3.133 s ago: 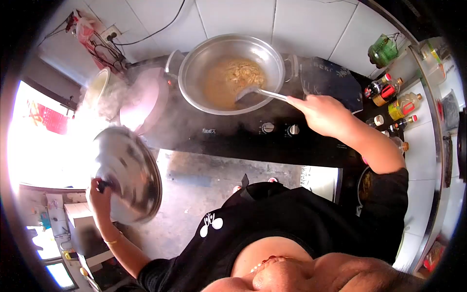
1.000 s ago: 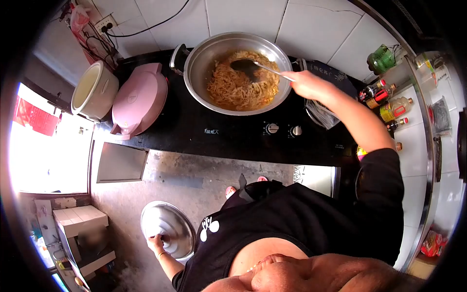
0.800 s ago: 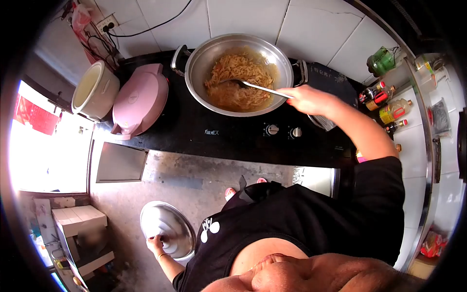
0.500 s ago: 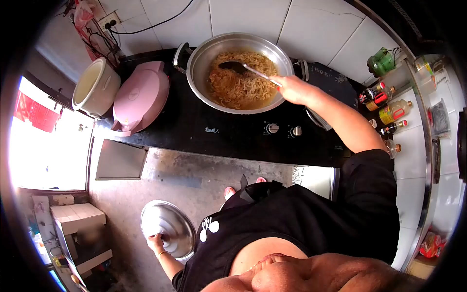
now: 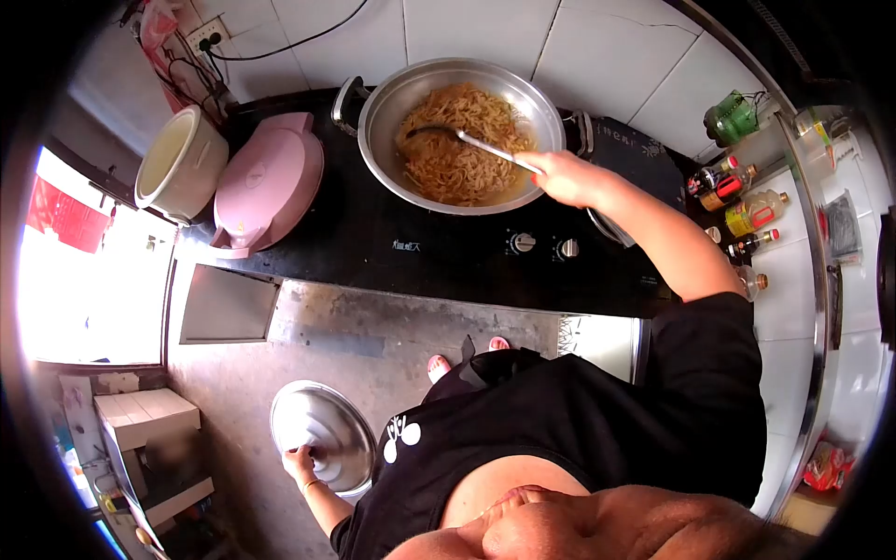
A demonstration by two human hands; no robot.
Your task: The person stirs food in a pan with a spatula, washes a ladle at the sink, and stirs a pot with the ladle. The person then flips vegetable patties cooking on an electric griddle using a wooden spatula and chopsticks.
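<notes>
My right hand [image 5: 560, 177] is closed round the handle of a metal ladle [image 5: 495, 149]. The ladle's dark bowl end lies in the noodles [image 5: 467, 168], partly sunk among them at the left. Around the noodles rises a wide metal wok [image 5: 373, 154] with a loop handle on either side, standing on the black stove [image 5: 448, 247]. Down at my left side, well below the stove top, my left hand [image 5: 301, 463] grips a round metal lid [image 5: 322, 420] by its centre knob. The knob itself is mostly hidden by the fingers.
Left of the wok sit a pink electric griddle [image 5: 271, 182] and a white pot [image 5: 182, 163]. Several sauce bottles [image 5: 756, 213] line the right wall. Stove knobs [image 5: 525, 243] face me. A plugged-in cable [image 5: 280, 56] runs along the tiles.
The ladle's bowl end has shifted left and slightly down through the noodles, and the noodles have been rearranged. My right hand has barely moved; my left hand still holds the lid.
</notes>
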